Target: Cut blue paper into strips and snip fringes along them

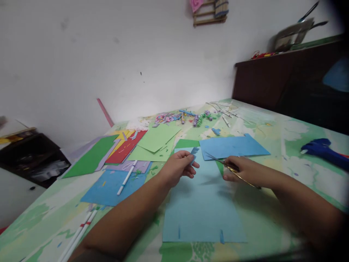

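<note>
My left hand (180, 166) pinches a small blue paper piece (194, 151) whose upper edge looks cut into a fringe. In my right hand (241, 168) are gold-handled scissors (219, 160), their blades pointing left toward that piece but apart from it. Whether the blades are parted is hard to see. Below both hands lies a light blue paper sheet (203, 207) with a few dark blue scraps on it. A brighter blue sheet (233, 146) rests just beyond the scissors.
Green, red, yellow and light green sheets (159, 137) spread to the left. White sticks (127, 178) lie on and beside a blue sheet (100, 187). Rolled paper pieces (200, 119) and scraps sit at the back. A dark blue tool (324, 148) lies at the right.
</note>
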### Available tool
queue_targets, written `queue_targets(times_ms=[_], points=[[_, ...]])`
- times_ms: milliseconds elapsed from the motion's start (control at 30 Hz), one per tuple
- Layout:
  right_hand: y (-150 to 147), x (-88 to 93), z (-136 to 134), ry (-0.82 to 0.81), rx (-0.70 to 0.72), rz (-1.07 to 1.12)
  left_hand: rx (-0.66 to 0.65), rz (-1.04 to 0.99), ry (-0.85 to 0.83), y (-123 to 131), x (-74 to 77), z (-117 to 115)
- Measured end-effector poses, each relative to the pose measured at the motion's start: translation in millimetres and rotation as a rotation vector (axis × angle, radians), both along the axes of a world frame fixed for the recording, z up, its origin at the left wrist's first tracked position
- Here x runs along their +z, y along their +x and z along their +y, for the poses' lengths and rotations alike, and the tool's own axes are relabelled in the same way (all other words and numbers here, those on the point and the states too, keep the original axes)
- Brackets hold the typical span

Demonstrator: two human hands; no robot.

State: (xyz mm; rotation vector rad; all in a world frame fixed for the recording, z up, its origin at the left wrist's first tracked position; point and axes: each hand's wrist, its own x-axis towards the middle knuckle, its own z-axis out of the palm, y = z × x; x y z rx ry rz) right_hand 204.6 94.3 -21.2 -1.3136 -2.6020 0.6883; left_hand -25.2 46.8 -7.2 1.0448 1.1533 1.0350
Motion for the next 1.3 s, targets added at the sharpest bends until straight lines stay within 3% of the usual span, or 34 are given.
queue_targets(times_ms=[200,333,600,933,1300], points=[[-4.4,5.7,-13.5,-0.017,0.205,0.156,0.117,-0.126,0.043,6.3,-3.4,-0.5],[-7.9,2.1,-16.1,-0.035,0.139,0.102,0.159,-0.174,0.057,13.9,-3.3,-4.4],[-18.8,1.8,-33.7,-0.019,0.164,0.015,0.053,-0.048,-0.013,30.5,-10.1,-18.3],[-25.9,1.3,-43.8,0.031,0.177,0.077,0.047,0.119,0.17,35.6,-12.9,-32.6],[-26.2,-3.4,-43.5,0.063,0.189,0.107,0.044,0.201,0.23,37.3,-8.1,-36.3]])
